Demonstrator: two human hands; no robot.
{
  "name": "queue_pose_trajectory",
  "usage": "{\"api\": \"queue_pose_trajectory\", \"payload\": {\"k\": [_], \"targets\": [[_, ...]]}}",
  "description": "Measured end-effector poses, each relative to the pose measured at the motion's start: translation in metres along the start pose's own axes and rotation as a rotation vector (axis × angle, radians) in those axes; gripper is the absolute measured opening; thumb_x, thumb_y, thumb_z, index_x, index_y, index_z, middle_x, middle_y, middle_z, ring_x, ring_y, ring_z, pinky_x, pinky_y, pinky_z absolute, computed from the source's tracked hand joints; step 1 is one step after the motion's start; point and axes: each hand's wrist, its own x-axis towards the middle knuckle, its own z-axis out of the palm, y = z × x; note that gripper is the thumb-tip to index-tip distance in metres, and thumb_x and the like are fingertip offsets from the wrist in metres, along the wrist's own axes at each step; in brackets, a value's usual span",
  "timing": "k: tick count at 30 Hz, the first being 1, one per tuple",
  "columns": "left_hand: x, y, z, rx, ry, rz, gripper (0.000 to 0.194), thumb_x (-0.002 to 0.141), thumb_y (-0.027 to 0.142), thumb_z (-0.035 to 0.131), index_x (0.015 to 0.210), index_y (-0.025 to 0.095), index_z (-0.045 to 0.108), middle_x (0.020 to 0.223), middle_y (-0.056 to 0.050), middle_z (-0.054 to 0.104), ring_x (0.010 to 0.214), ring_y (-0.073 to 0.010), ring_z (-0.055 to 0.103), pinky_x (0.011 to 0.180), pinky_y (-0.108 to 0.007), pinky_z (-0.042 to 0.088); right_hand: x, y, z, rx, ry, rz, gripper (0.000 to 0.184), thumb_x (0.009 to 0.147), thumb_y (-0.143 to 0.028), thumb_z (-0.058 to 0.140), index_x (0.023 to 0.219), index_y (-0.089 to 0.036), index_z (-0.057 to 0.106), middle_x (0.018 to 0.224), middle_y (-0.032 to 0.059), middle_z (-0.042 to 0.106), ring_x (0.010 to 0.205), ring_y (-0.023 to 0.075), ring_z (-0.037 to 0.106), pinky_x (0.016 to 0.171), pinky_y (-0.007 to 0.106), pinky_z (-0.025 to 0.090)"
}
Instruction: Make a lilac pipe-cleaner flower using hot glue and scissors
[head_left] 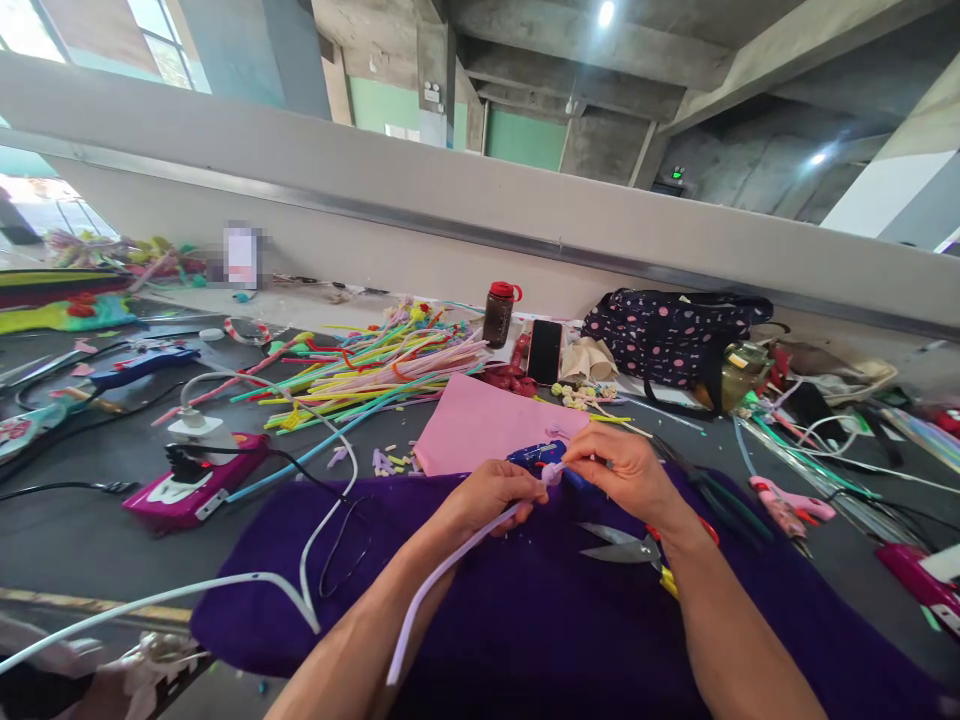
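Note:
My left hand (pixel 499 490) is closed on a lavender pipe cleaner (pixel 431 590), whose long free end curves down towards me. At the other end, the stem is bunched into a small knot-like shape (pixel 553 474) between my hands. My right hand (pixel 626 468) pinches at that bunched end with thumb and fingers. Just behind it lies a blue tool (pixel 536 456), partly covered by my hands. A pair of scissors (pixel 622 550) with spread blades rests under my right wrist on the dark purple cloth (pixel 540 630).
A pink sheet (pixel 472 420) lies beyond my hands, beside a heap of coloured pipe cleaners (pixel 375 375). A bottle (pixel 498 315), phone (pixel 544 352) and patterned bag (pixel 660 340) stand behind. A magenta power strip (pixel 195 485) with cables sits left; a pink glue gun (pixel 787 505) lies right.

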Motion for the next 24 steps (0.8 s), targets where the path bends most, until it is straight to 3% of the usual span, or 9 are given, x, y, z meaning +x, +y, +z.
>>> {"api": "queue_pose_trajectory", "payload": {"k": [11, 24], "targets": [[0.0022, -0.0042, -0.0016, 0.019, -0.058, 0.023, 0.015, 0.066, 0.026, 0.056, 0.067, 0.014, 0.063, 0.038, 0.006, 0.047, 0.026, -0.0053, 0.029, 0.029, -0.021, 0.017, -0.0003, -0.0028, 0.0006, -0.159, -0.130, -0.082, 0.015, 0.084, -0.016, 0.053, 0.081, -0.019, 0.067, 0.082, 0.0035, 0.061, 0.079, 0.0145, 0.056, 0.071, 0.026, 0.042], [0.0011, -0.0027, -0.0010, 0.025, -0.064, -0.013, 0.015, 0.066, 0.029, 0.056, 0.067, 0.015, 0.063, 0.038, 0.006, 0.047, 0.026, -0.0050, 0.029, 0.030, -0.021, 0.017, -0.0006, -0.0013, 0.0021, -0.213, -0.143, -0.107, 0.012, 0.081, -0.014, 0.056, 0.081, -0.020, 0.067, 0.082, 0.0027, 0.060, 0.077, 0.0145, 0.055, 0.069, 0.026, 0.042]]}}
